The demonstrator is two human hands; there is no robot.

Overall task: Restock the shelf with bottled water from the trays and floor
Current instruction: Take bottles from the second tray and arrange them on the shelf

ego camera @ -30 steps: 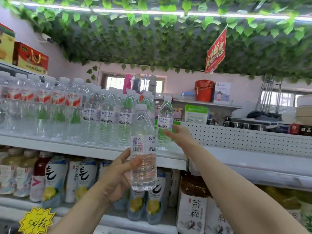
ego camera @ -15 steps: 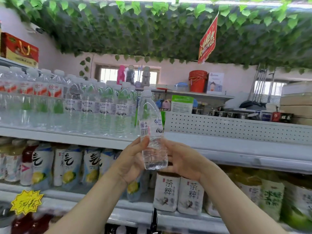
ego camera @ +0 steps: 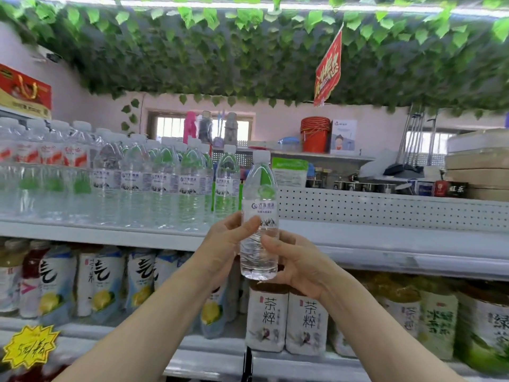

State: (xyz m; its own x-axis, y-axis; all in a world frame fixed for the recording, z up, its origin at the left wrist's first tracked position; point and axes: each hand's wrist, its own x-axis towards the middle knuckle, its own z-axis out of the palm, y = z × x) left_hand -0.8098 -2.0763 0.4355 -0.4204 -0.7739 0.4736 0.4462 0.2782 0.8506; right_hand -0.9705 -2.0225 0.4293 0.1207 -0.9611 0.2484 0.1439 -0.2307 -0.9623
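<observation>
A person holds a single bottle of water (ego camera: 259, 216) upright at the centre of the frame, both hands closed around its lower half; the left hand (ego camera: 225, 244) grips it from the left, thumb lying across the lower edge of the label; the right hand (ego camera: 298, 267) curls round it from the right, fingers reaching under towards the base. The bottle is held in the air in front of the white shelf (ego camera: 385, 244), just right of the last one in the row of water bottles (ego camera: 165, 188) that fills the shelf from the left edge of the frame to near its middle; a perforated white back panel (ego camera: 385, 209) runs behind the shelf at centre right. On the tier below, white-labelled tea bottles (ego camera: 286, 323) stand under the hands and lemon drink bottles (ego camera: 104, 282) line the lower left; a yellow starburst price tag (ego camera: 30, 351) sits in the bottom left corner. Green leaves (ego camera: 220, 51) cover the top of the frame; a red sign (ego camera: 327, 70) hangs among them at upper right.
</observation>
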